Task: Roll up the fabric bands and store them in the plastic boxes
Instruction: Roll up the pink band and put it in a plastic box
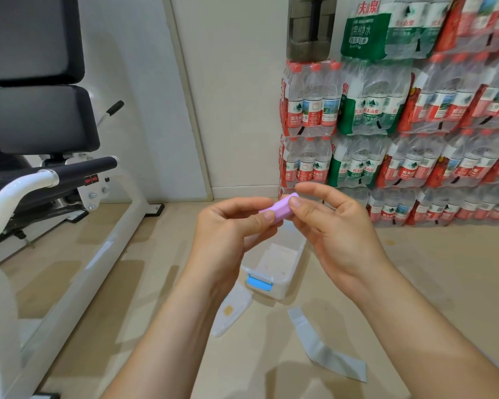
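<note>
Both hands pinch a rolled pink band above the open box.

The left hand point(228, 226) curls its fingers and thumb round the near end of the pink fabric band point(278, 210), and the right hand point(332, 226) pinches the far end between thumb and forefinger, holding the roll in the air. Directly below them an open clear plastic box point(283, 289) with a blue latch stands on the floor point(415, 283). Its clear lid point(234, 309) lies just beside it to the left. A grey band point(323, 352) lies unrolled on the floor nearby. Stacked packs of water bottles point(401, 110) line the wall behind, with an exercise machine point(41, 125) at the left.
</note>
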A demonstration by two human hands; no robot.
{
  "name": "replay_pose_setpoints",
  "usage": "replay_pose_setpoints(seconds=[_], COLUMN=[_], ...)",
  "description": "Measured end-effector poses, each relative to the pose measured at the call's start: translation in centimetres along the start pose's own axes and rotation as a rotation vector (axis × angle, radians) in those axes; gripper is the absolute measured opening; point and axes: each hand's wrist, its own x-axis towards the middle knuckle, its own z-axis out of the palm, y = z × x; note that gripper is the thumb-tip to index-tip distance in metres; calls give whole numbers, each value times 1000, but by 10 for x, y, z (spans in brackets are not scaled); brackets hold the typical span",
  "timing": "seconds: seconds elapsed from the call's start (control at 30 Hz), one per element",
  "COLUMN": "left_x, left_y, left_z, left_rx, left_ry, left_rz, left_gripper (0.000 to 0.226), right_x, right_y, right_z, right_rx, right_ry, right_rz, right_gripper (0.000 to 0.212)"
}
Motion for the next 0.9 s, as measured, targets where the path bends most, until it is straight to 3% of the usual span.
replay_pose_setpoints(seconds=[0.13, 0.3, 0.4, 0.47, 0.6, 0.73, 0.9], left_x=[-3, -4, -5, -5, -8, -10, -11], left_y=[-5, -7, -5, -4, -2, -1, 1], left_z=[5, 8, 8, 6, 5, 10, 10], left_rx=[182, 316, 366, 415, 611, 631, 701], left_ry=[-42, -79, -147, -219, -307, -330, -245], left_rz=[93, 74, 71, 93, 222, 277, 362], left_gripper=[21, 30, 25, 35, 71, 67, 63], right_x=[0, 0, 2, 3, 2, 0, -1], right_y=[-1, -7, -12, -16, -22, -22, -19], right_z=[-2, -6, -9, -12, -17, -16, -15], right_rx=[27, -267, -277, -226, -31, 55, 66], right_ry=[25, -1, -25, -58, -169, -251, -273], right_rz=[70, -28, -31, 16, 175, 238, 268], right_gripper=[6, 6, 7, 9, 30, 43, 52])
